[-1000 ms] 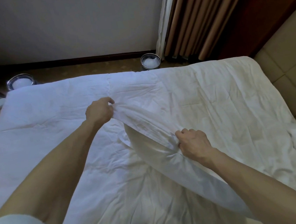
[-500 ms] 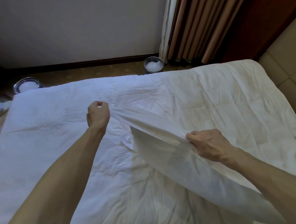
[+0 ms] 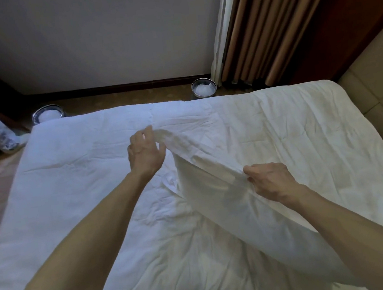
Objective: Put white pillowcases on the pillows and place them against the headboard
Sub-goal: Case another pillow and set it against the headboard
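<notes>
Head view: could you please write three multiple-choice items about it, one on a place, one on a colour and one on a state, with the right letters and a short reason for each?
1. Where do the metal bins stand?
A. on the floor beyond the bed
B. on the bed
C. on a shelf

2. What colour is the curtain?
A. blue
B. brown
C. green

3. What is the right hand doing?
A. hanging idle
B. lying flat on the bed
C. gripping the pillowcase

Answers:
1 A: both bins stand on the floor past the bed's far edge.
2 B: its folds are brown.
3 C: its fingers curl round the lifted cloth edge.
</notes>
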`<state>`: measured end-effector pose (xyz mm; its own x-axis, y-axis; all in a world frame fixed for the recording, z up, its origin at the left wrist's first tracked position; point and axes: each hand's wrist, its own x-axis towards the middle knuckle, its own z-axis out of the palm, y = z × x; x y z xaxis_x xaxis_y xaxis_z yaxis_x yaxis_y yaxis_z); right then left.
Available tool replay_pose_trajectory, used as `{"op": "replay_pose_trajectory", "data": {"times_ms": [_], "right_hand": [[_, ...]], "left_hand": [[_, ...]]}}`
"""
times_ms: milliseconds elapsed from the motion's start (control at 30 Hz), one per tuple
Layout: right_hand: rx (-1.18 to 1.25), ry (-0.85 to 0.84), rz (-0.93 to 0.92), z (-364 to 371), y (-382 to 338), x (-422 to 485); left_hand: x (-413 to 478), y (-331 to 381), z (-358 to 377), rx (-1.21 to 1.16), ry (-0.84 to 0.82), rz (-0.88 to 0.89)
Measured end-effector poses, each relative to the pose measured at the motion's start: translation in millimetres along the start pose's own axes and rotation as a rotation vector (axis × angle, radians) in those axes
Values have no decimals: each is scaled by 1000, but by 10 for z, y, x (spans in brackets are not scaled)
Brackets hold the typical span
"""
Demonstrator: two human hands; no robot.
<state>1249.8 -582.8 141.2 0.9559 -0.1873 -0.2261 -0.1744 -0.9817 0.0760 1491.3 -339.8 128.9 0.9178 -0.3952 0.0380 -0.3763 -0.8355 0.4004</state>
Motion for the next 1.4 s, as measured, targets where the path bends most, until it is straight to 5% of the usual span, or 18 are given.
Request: {"op": "replay_pose_trajectory", "data": {"times_ms": [200, 467, 633, 1000, 1400], "right_hand": [[22, 15, 9, 51, -67, -54], [74, 47, 55, 108, -107, -99], [135, -24, 147, 292, -1, -354], [142, -228, 374, 423, 679, -1528], [118, -404, 629, 419, 1090, -2844]], "left_hand": [[-133, 211, 43, 341, -17, 483], [-429, 735, 343, 229, -186, 921], [-858, 1174, 707, 331, -332, 795], [-1290, 1811, 1074, 188, -380, 722], [-2153, 2509, 1419, 230, -444, 1064]]}}
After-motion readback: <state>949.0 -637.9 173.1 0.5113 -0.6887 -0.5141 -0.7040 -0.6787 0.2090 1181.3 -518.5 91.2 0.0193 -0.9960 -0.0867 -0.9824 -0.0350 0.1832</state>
